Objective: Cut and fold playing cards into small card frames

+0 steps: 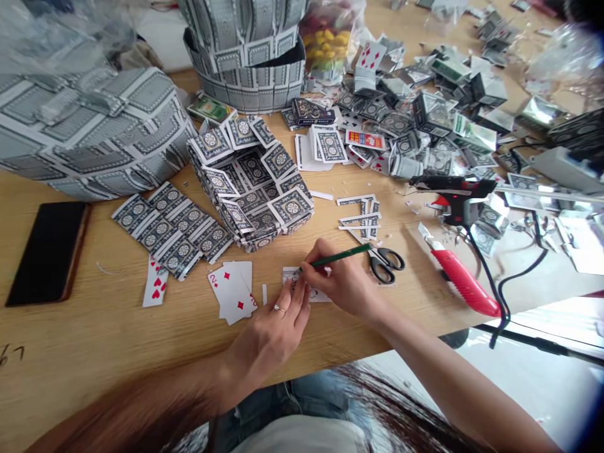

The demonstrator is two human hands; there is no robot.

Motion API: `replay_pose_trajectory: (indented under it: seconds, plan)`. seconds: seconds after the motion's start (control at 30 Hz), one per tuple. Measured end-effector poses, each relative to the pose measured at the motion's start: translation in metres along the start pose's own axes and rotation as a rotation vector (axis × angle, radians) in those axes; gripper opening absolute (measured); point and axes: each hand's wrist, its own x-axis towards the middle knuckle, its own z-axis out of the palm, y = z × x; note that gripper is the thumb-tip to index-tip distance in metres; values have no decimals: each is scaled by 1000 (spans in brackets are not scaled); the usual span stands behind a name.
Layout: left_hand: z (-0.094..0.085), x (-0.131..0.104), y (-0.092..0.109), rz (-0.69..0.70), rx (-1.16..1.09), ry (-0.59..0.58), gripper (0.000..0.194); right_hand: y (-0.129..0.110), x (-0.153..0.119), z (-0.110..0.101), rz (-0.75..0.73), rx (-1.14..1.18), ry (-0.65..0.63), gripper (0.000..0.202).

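A dark green pencil [346,253] is gripped in my right hand [342,283], its tip down near the left end of a playing card [322,296]. My left hand [278,324] lies on that card with fingers stretched out, a ring on one of them. Most of the card's face is hidden under both hands. Two diamond cards [231,292] overlap on the table to the left, with a thin white strip [264,294] between them and the card. Black-handled scissors [385,264] rest just right of my right hand.
A box-like shape of folded cards [255,182] stands ahead, beside a joined card panel [172,229]. A red utility knife [465,280] and a glue gun [455,195] with a cord lie right. A phone [47,251] lies left. Card scraps [401,119] are heaped behind.
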Motion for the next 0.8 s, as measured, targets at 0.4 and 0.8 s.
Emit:
replay_pose_trajectory:
  seconds: [0.4,0.8]
  plan:
    - [5,-1,4,-8,72,40,50,21,-22,-33,77,-172,135,14]
    - [4,0,5,-33,48,39,51,0,-5,0,5,-50,65,8]
